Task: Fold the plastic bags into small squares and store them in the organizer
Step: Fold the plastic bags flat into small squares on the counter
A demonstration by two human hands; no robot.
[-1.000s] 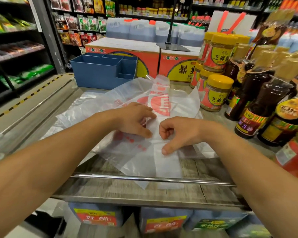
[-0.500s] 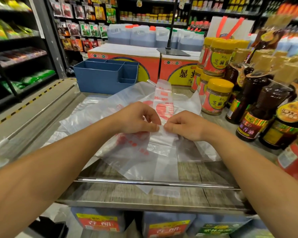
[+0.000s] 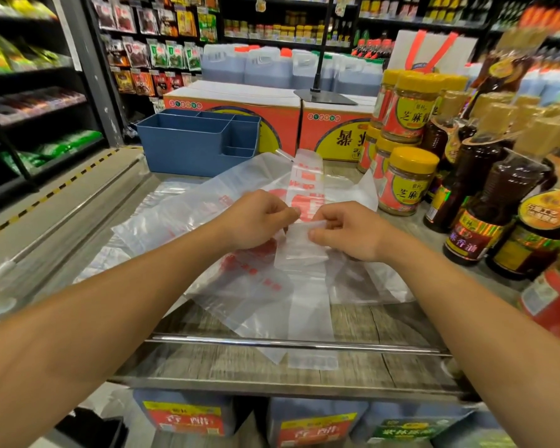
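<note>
Head view. Both forearms reach in over the tabletop [image 3: 207,363], wood-grain with a metal rail along the near edge.

Left hand [image 3: 256,221]: fingers curled, thumb and fingertips pinching the left edge of a folded strip [image 3: 304,250] of clear plastic bag. Right hand [image 3: 346,231]: fingers curled, pinching the strip's right edge at a raised fold. The two grips sit close together, nearly touching, over the middle of the tabletop.

The strip runs long and narrow: its far end with red print points toward the boxes [image 3: 240,121], and its near end hangs past the rail. Between the hands part of it is lifted off the surface.

Under and around it lie more bags [image 3: 175,215], clear with red print, spread loosely and overlapping, mostly left of and beneath the hands.

Organizer [image 3: 188,147]: blue, several compartments, at the far left of the tabletop, against the orange-red boxes, well apart from the hands. What the compartments hold cannot be told.

Right side: jars [image 3: 404,182] with yellow lids, stacked, and dark bottles [image 3: 495,205] just beside the bags. A black stand [image 3: 324,95] rests on the boxes. Shelves of goods behind; edges of the frame blurred.
</note>
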